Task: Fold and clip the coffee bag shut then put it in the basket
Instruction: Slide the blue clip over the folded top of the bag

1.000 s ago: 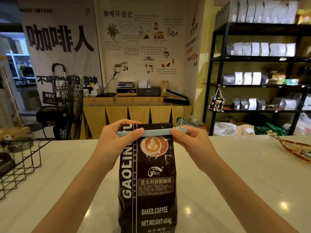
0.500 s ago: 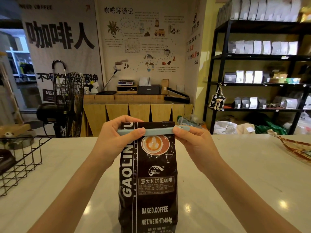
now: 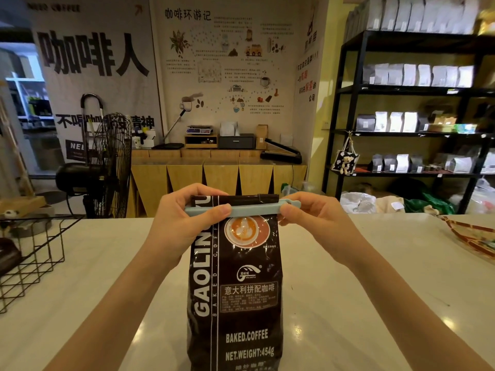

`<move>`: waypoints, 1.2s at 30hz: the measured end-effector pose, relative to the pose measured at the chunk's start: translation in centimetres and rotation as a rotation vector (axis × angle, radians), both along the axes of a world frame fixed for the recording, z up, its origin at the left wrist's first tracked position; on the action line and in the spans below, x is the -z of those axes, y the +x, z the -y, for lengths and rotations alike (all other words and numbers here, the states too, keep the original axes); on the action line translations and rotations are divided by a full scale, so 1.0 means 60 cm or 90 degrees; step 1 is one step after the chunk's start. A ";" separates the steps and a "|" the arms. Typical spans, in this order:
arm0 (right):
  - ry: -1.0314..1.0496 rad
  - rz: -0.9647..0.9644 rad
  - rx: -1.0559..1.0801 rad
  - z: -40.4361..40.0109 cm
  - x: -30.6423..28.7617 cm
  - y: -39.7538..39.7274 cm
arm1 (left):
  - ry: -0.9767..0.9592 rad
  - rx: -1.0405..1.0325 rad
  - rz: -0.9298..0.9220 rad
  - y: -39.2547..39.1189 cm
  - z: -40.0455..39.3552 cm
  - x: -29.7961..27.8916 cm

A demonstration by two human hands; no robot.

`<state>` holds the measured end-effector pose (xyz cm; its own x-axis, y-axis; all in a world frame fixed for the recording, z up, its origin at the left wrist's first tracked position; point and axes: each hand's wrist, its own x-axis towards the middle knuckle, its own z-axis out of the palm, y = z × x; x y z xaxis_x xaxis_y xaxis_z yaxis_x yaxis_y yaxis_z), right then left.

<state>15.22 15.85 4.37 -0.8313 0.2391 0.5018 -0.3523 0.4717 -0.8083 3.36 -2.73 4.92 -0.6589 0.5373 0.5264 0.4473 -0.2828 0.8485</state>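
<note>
A pale worktop (image 3: 375,263) in a coffee shop carries the things. Far to the left of the left hand (image 3: 176,226) stands the wire basket (image 3: 34,263). This hand pinches one end of the light blue clip (image 3: 249,210). Between both hands the coffee bag (image 3: 235,303) stands upright. The right hand (image 3: 318,223) presses the other end. Compared with a second ago almost nothing has moved, so I judge the clip is nearly closed; the basket comes next.

— What's around me here?
— A fan (image 3: 111,162) stands beyond my counter (image 3: 348,277)'s left side.
— And right?
— Black shelves (image 3: 412,89) of pale bags (image 3: 417,74); a scale (image 3: 199,129) sits far back.
</note>
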 end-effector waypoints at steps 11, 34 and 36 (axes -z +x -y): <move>-0.003 -0.090 0.049 0.011 0.012 -0.003 | -0.005 -0.010 -0.040 0.000 0.005 -0.002; 0.077 -0.048 0.026 0.012 -0.011 0.014 | -0.526 0.076 -0.573 0.030 -0.068 -0.106; 0.080 -0.045 0.020 0.014 -0.011 0.014 | -0.512 0.082 -0.563 0.029 -0.066 -0.106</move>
<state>16.05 15.00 5.01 -0.7856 0.1966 0.5867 -0.3900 0.5789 -0.7161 5.10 1.26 11.27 -0.1560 0.9548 0.2531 0.9711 0.1013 0.2163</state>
